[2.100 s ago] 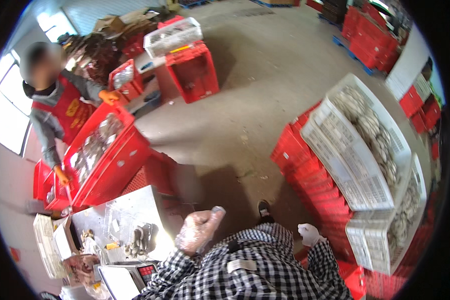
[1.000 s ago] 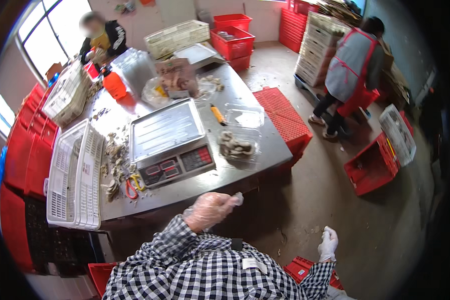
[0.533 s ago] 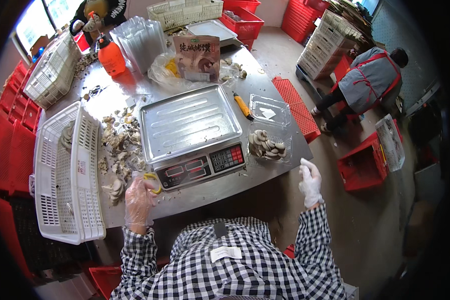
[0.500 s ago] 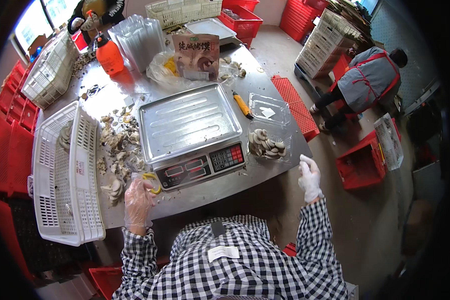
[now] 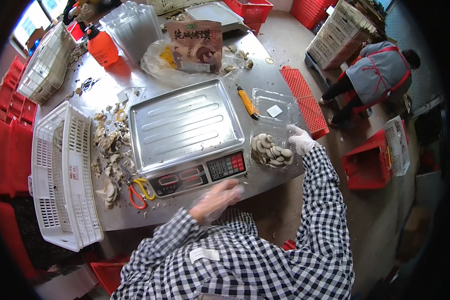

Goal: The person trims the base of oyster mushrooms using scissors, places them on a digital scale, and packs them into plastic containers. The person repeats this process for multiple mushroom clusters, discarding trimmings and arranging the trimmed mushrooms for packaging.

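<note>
My right hand (image 5: 303, 140) grips the right edge of an open clear plastic container (image 5: 276, 116) with grey-white mushrooms (image 5: 270, 150) in its base and a small white square in its lid. My left hand (image 5: 219, 200), in a clear glove, is blurred below the front of a scale with a steel pan (image 5: 184, 120) and keypad. Red- and yellow-handled scissors (image 5: 139, 197) lie at the scale's front left, by mushroom scraps (image 5: 114, 140). A yellow-handled tool (image 5: 247, 103) lies between pan and container. A white slotted basket (image 5: 67, 175) stands on the left.
Behind the scale are a printed pouch (image 5: 195, 47), stacked clear containers (image 5: 132, 32) and an orange sprayer (image 5: 101, 47). A co-worker (image 5: 372, 75) in a red apron bends at the upper right beside stacked crates (image 5: 335, 37). A red crate (image 5: 365, 165) sits on the floor.
The view has turned from red crates to the table. In the last half second my right hand reached up to the container; my left hand left the scissors, moving right.
</note>
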A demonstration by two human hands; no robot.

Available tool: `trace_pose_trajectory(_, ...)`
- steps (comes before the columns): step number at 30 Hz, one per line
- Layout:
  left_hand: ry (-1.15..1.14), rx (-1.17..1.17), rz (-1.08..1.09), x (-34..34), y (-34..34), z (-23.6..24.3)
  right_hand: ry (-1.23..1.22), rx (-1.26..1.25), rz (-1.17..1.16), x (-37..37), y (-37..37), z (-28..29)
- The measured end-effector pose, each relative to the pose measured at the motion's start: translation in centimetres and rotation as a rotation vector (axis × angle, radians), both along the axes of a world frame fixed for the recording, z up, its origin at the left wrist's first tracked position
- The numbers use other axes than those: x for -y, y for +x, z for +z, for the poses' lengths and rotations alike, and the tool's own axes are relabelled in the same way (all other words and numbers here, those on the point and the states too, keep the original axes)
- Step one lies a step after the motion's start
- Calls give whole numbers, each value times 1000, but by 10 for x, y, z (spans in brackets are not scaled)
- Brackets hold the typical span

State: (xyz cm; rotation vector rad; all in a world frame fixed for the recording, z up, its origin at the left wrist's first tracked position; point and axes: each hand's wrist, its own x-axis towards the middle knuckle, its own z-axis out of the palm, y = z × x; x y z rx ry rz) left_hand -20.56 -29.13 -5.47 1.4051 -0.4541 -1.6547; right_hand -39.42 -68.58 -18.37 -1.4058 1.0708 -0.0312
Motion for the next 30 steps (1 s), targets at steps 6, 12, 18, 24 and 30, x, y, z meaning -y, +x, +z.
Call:
trace_pose_trajectory(6, 113, -275, 250, 96, -35, -41, 36, 168, -99, -43, -44, 85)
trace_pose_trajectory(12, 87, -419, 384, 114, -31, -18, 57, 282, -121, -32, -53, 141)
trace_pose_trajectory(18, -212, -306, 447, 76, 12, 55, -18, 351, 35, -45, 41, 202)
trace_pose_trajectory(24, -137, 45, 919, -11, 61, 78, 166, 415, 426, -97, 197, 179)
trace_pose_trajectory(30, 20, 43, 1072, -52, 73, 48, -291, 167, 755, -125, 289, 115)
